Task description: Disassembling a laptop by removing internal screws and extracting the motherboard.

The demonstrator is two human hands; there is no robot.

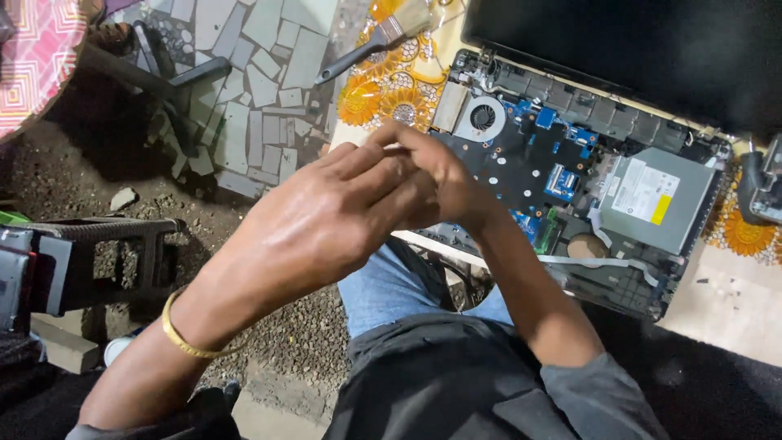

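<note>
— Gravel and broken tiles make the ground point(269, 81) on the far-left side of the opened laptop point(562, 163), and a flowered cloth point(391, 85) covers the table under it. Do you see what the hands do?

— Yes. Both hands are together just at the near-left corner of the laptop, in front of its round fan point(482, 116). The left hand point(326, 220), with a gold bangle point(183, 334) on the wrist, lies over the right hand point(444, 191). The fingers are pressed together at the tips, as if they pinch something very small.

— A screw, maybe?

— I cannot tell; the left hand hides the fingertips, and the thing itself does not show.

— And the laptop?

— It lies on the table with the cover off. The dark board with blue connectors is bare, and the grey optical drive point(656, 200) sits in its right part. A paint brush point(375, 41) lies beyond the laptop's left corner.

— So which step is it?

— I judge the person is in the middle of the dismantling, handling a small part above the laptop's edge. The next move would need a steady pinch, because a small piece can fall into the gravel left of the laptop.
</note>
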